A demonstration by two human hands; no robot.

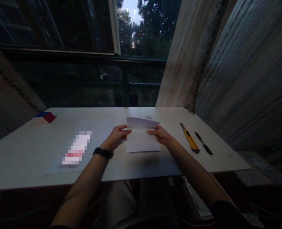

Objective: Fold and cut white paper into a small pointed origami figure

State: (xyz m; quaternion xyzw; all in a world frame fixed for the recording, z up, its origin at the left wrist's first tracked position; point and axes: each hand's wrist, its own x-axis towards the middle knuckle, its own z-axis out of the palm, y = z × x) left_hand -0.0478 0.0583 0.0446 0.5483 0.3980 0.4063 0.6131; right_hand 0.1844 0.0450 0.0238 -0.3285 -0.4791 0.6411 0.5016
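Observation:
Between my two hands is a sheet of white paper (143,141), raised a little above the table, with a crease across its upper part and the top section tilted. My left hand (117,135), below a dark wristband, pinches the paper's left edge with the thumb in front. On the opposite edge my right hand (161,135) grips it the same way, thumb on the near face. The fingers behind the paper are partly hidden. To the right of my right hand lies a yellow utility knife (190,139) with its blade out, and beside it a black pen (203,144).
More white paper (102,127) lies flat on the left of the white table (24,152), partly covered by a blurred patch. A blue, red and white block (44,117) sits at the far left. Behind the paper is a small round object (149,117). Window and curtains border the table.

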